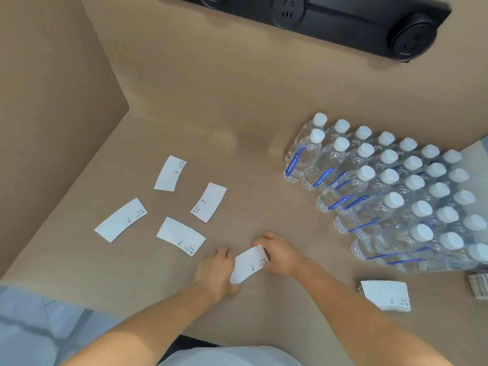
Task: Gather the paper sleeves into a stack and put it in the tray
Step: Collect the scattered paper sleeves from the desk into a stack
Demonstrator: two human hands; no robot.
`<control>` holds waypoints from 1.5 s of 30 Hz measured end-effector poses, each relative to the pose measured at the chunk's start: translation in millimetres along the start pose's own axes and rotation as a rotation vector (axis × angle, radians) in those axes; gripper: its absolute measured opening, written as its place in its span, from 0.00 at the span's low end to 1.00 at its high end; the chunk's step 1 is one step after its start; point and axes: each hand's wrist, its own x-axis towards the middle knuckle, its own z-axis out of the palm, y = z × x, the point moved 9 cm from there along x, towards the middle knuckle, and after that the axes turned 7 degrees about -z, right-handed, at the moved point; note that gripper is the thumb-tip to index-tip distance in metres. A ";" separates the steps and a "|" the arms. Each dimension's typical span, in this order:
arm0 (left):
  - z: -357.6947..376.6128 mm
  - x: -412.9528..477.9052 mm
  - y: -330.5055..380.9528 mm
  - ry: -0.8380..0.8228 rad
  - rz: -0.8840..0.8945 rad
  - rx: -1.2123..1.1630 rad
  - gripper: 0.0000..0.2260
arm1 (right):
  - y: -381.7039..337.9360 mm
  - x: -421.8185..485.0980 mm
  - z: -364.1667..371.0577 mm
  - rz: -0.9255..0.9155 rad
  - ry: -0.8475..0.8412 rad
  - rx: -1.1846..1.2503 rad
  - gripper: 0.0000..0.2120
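Note:
Both hands hold one white paper sleeve (248, 264) just above the table, near its front edge. My left hand (216, 270) grips the sleeve's lower left end and my right hand (280, 256) grips its upper right end. Several more white sleeves lie flat and apart to the left: one at the far left (120, 220), one at the back (169, 173), one in the middle (208, 202) and one nearest my left hand (181, 235). A stack of sleeves (385, 295) lies at the right near the table edge. No tray is visible.
Many clear water bottles with white caps (390, 186) stand packed at the right. A black socket strip (317, 19) runs along the back. A tan wall panel (52, 101) borders the table on the left. A small object (478, 285) sits at the right frame edge.

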 end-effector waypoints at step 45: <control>-94.2 45.8 -155.2 0.008 0.240 0.182 0.20 | -137.8 78.3 27.9 0.290 0.249 -0.068 0.20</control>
